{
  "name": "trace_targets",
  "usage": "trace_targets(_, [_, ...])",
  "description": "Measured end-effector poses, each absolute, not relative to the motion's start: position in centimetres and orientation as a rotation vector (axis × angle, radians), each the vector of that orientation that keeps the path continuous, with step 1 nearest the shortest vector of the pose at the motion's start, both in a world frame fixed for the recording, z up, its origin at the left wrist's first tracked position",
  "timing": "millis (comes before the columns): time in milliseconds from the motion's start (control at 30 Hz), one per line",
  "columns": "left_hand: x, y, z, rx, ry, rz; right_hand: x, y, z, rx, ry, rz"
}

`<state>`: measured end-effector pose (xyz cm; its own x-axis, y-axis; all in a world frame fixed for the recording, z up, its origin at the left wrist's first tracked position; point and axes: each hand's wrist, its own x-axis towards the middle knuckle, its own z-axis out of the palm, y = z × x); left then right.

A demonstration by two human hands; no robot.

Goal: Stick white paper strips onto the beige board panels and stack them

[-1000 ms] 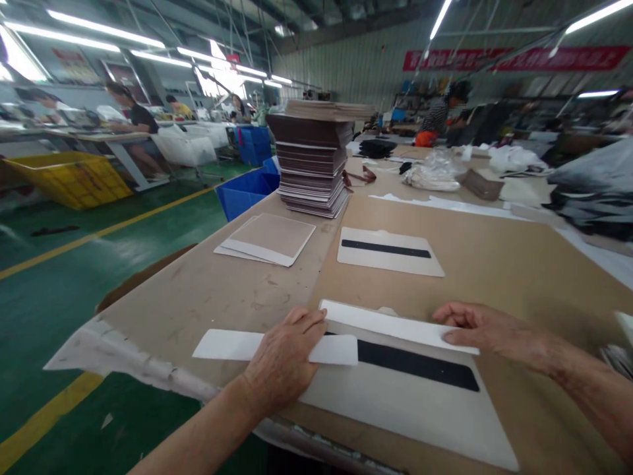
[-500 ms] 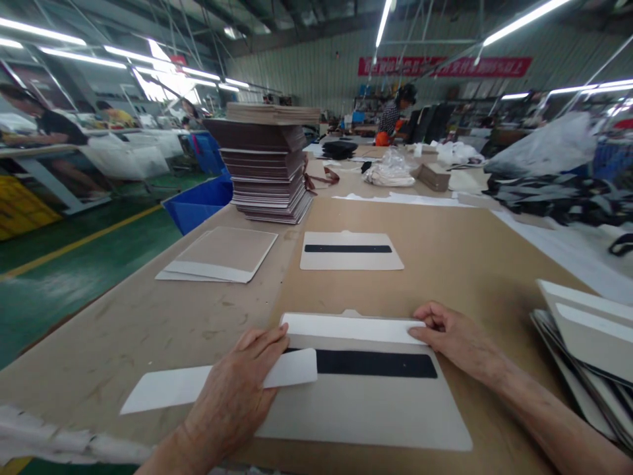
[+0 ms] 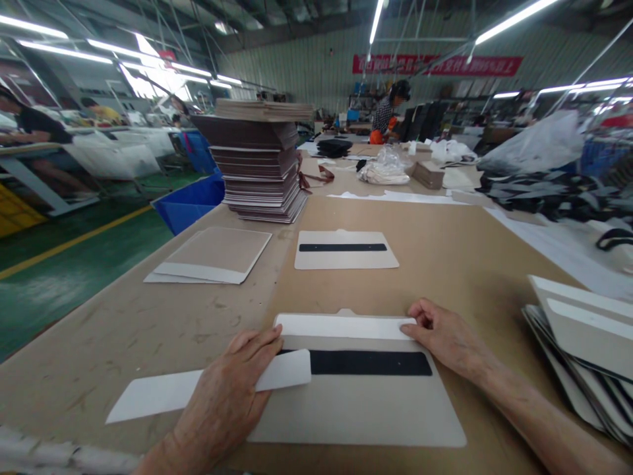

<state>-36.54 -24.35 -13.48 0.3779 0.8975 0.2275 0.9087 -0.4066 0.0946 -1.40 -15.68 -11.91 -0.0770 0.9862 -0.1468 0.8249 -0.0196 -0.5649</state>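
Note:
A beige board [image 3: 356, 415] with a dark band [image 3: 370, 363] across it lies flat in front of me. Along its top edge runs a white strip [image 3: 346, 326]. The fingertips of my left hand [image 3: 230, 386] touch that strip's left end, while a second, loose white strip [image 3: 289, 371] passes beneath the same hand, between thumb and fingers, and sticks out on both sides. My right hand [image 3: 438, 333] pinches the right end of the top strip between thumb and curled forefinger. Farther back lies a smaller-looking board [image 3: 346, 260] with a similar dark band.
Left of centre are flat beige sheets [image 3: 212, 254] and a tall stack of brown boards [image 3: 260, 165]. More boards [image 3: 588, 336] are piled at the right. A blue bin [image 3: 190, 201] stands beyond the table's left edge. A person [image 3: 386, 115] is at the far end.
The view has shifted slightly, so everything sits a little farther left. Both hands keep their places on the top strip; the loose strip is tilted about the same.

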Motion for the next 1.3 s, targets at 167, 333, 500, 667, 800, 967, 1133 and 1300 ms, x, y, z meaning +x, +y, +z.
trace_targets(167, [-36.3, -24.6, -13.0, -2.604, -1.751, -0.39, -1.7, -15.9, -11.9, -1.831, -2.076, 0.582])
trace_targets(333, [-35.3, -23.9, -10.5, -2.572, -1.812, -0.155, -3.0, -16.7, -11.0, -1.742, -2.474, 0.31])
trace_targets(500, [-32.1, -22.4, -7.9, -2.561, -1.555, 0.173, -5.7, -18.2, -10.1, -1.484, -2.896, -0.119])
trace_targets(667, [-29.7, -22.0, -8.0, -2.511, -1.511, 0.24, -8.0, -18.8, -10.5, -1.476, -2.972, -0.306])
trace_targets(800, [-30.4, -22.0, -8.5, -2.524, -1.539, 0.215, -7.5, -19.2, -10.1, -1.424, -2.958, -0.287])
trace_targets(967, [-32.8, -22.8, -8.6, -2.539, -1.62, 0.138, -3.8, -19.7, -10.7, -1.453, -2.877, -0.232])
trace_targets(1133, [-34.9, -24.5, -10.0, -2.583, -1.682, -0.144, 1.6, -20.2, -12.2, -1.561, -2.738, -0.183])
trace_targets(1300, [-36.6, -25.0, -12.2, -2.609, -1.695, -0.47, 0.8, -22.5, -11.5, -1.458, -2.597, 0.001])
